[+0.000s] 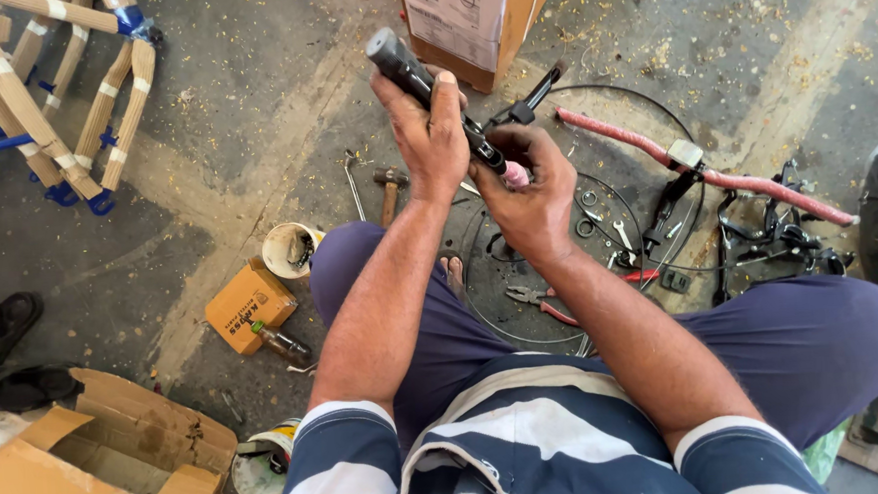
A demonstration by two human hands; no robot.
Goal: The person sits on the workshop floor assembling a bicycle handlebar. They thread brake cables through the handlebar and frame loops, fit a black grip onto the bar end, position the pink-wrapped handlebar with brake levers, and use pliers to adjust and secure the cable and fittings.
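Closest to the lens is the striped shirt [529,443] and purple shorts [805,348] of whoever's wearing the camera, sitting low over a concrete floor [231,108]. Both hands are up in front on a black handlebar [420,83] with a rubber grip on the upper end. The left hand [431,137] is wrapped closed round the bar just below that grip; the right hand [532,197] is curled tight round the lower end, where a bit of pink wrap [517,176] pokes out.

I'd guess it's a stiff metal tube, not heavy, nothing fragile about it. The rubber grip looks like the non-slip spot to hold; bare tube is probably slicker.

Room's tight, honestly. Right underneath are pliers [532,294], small spanners [624,235], and cable loops; a second bar in red wrap [716,177] lies to the right, a hammer [389,184] and cup [289,250] to the left, a cardboard box [467,20] just ahead. Open floor is mostly upper left.
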